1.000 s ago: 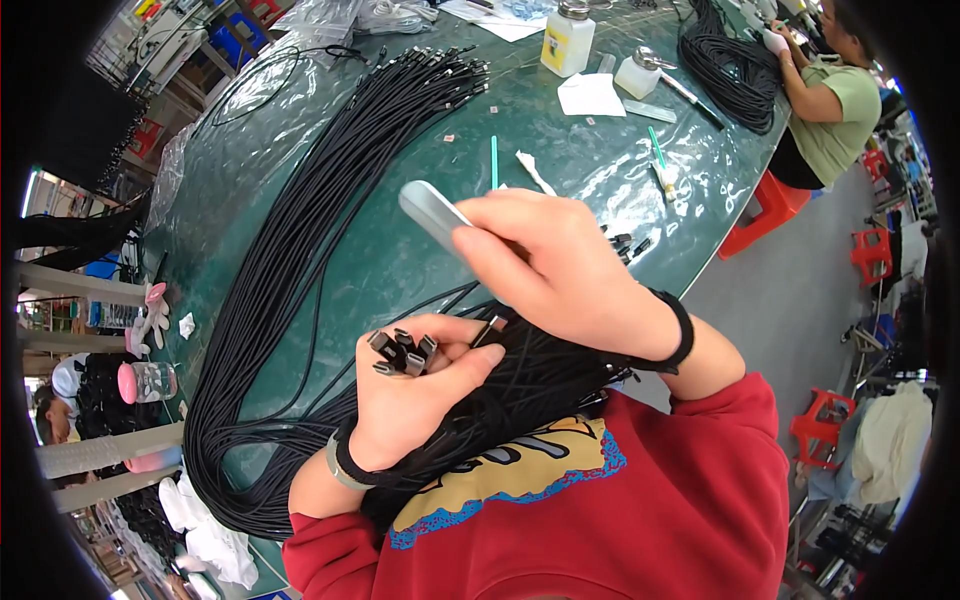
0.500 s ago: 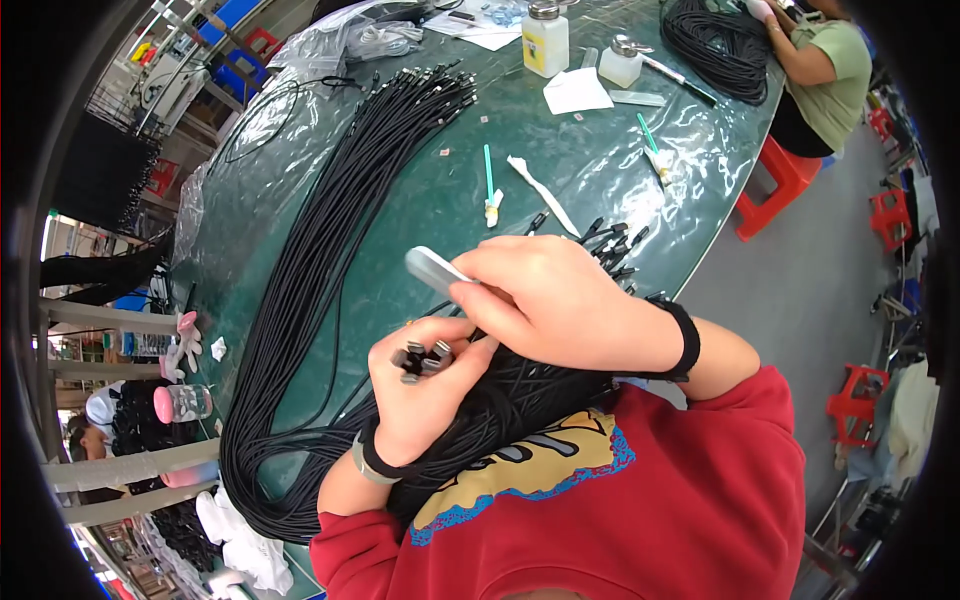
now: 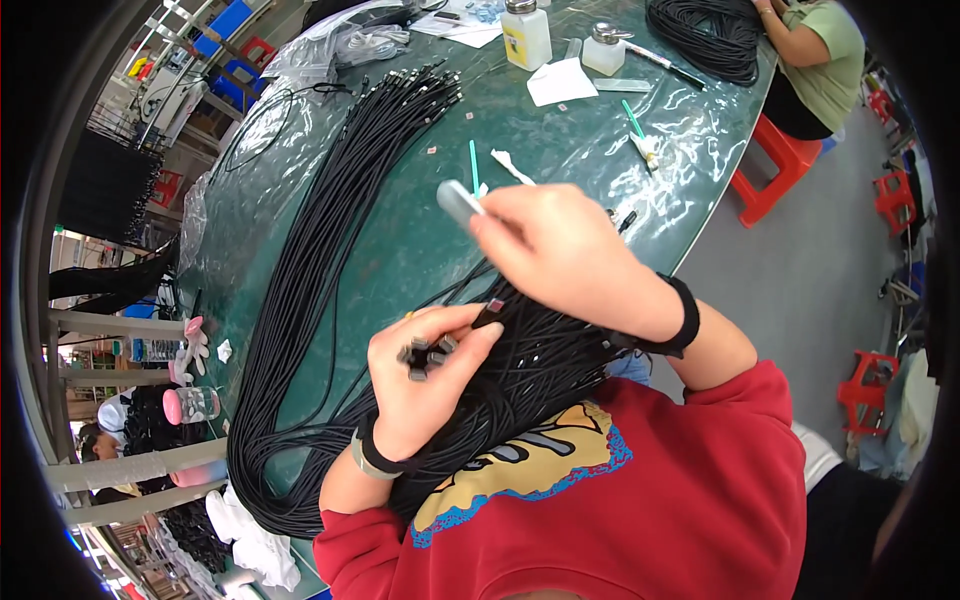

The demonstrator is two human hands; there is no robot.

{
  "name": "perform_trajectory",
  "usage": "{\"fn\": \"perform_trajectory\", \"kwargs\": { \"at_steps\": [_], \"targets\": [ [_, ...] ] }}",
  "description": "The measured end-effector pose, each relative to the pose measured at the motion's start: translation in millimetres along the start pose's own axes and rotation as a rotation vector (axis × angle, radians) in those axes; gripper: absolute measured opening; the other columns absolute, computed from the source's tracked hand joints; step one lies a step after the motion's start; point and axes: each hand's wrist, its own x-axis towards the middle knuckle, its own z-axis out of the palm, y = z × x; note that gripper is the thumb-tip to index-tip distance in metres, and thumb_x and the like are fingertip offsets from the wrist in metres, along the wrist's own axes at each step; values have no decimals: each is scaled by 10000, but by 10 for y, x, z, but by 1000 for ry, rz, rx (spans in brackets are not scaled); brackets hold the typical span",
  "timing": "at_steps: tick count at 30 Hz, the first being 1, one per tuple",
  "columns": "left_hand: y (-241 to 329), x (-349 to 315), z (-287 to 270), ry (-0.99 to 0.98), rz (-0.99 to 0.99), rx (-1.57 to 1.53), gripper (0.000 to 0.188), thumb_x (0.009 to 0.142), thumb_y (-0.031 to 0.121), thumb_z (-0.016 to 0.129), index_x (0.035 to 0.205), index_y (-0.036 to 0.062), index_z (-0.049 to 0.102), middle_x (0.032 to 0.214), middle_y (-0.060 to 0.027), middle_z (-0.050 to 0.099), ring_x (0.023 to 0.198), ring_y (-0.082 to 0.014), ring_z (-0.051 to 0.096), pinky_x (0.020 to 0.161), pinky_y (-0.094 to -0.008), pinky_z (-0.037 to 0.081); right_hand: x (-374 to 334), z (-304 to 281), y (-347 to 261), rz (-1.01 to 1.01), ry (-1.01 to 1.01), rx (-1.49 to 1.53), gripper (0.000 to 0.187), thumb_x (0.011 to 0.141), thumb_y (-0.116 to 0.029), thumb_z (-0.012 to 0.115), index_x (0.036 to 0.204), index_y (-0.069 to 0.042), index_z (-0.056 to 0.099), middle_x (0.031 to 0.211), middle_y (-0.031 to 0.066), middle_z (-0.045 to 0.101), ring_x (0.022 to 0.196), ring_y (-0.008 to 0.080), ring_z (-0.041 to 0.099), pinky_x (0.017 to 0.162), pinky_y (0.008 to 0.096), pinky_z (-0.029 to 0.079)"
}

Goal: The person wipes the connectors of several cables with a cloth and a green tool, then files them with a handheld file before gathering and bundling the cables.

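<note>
Cables, thin and black with small metal connector ends (image 3: 425, 355), are bunched in the left hand (image 3: 425, 385), whose fingers curl shut around the cluster of plugs just above the person's chest. The rest of that bundle drapes down over the lap and the red sweatshirt (image 3: 640, 500). The right hand (image 3: 560, 250) is closed around a slim tool with a flat grey tip (image 3: 458, 200); the tip sticks out up and to the left, above the left hand and clear of the plugs. Which fingers pinch the handle cannot be told.

Beneath lies a round green table covered in clear plastic film (image 3: 420, 240). A long sheaf of black cables (image 3: 320, 250) runs across it from the far edge to a loop near the person. Further off stand a small white bottle (image 3: 526, 35), white paper slips (image 3: 560, 82) and green-handled swabs (image 3: 474, 165). Red plastic stools (image 3: 775, 165) stand on the grey floor to the right, where another person in a green top (image 3: 820, 60) sits by a coil of black cable (image 3: 705, 35).

Both forearms rise from the lower edge, each with a black wristband; the right wrist is bent leftward across the body.
</note>
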Motion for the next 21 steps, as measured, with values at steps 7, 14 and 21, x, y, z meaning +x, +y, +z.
{"fn": "perform_trajectory", "kwargs": {
  "at_steps": [7,14,21],
  "targets": [
    [-109,304,315,-166,-201,-397,297,820,125,531,1069,-36,525,854,-61,588,577,-60,457,554,-184,387,-104,-434,162,166,154,283,154,829,-106,512,824,36,572,577,-18,480,535,15,390,449,188,309],
    [-198,227,276,-106,-480,-998,279,884,163,435,1079,-33,471,771,-16,505,566,-66,361,567,-185,338,-250,-320,396,254,-58,807,160,851,-103,476,897,20,568,756,-25,544,641,11,447,537,160,346],
    [-195,186,178,-57,-468,-1004,225,873,146,453,996,-36,500,633,26,432,510,-52,325,509,-183,286,-265,-194,322,144,-314,832,176,850,-115,462,889,29,555,798,23,561,688,53,488,588,186,385]
  ]
}}
